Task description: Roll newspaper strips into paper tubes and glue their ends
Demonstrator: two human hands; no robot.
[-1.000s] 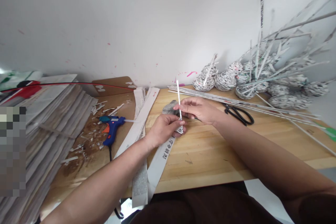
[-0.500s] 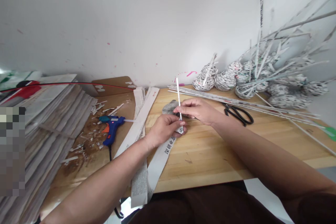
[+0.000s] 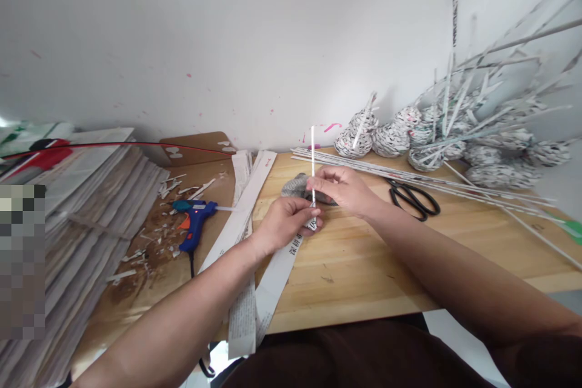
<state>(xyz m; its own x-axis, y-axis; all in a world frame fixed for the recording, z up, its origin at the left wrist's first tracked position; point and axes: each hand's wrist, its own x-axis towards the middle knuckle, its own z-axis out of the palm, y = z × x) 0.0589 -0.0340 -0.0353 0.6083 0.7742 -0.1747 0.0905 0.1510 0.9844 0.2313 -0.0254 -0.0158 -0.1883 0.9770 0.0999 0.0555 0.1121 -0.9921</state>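
Note:
A thin white paper tube [image 3: 313,154] stands nearly upright between my hands. My left hand [image 3: 288,221] is closed on its lower end, where a printed newspaper strip [image 3: 276,285] is wound around it. From there the strip trails down toward the table's front edge. Higher on the tube, the thumb and fingers of my right hand [image 3: 341,188] pinch it. A grey cloth-like bundle [image 3: 294,183] lies just behind my hands, partly covered by them.
More newspaper strips [image 3: 248,194] lie to the left, beside a blue glue gun [image 3: 194,224] and paper scraps. A tall paper stack [image 3: 91,212] fills the far left. Black scissors [image 3: 413,199], long paper tubes [image 3: 386,171] and woven paper shapes [image 3: 391,136] are at the right.
The tube has gone from leaning slightly left to nearly upright, and its top has shifted a little right. The strip has been drawn slightly upward into my left hand.

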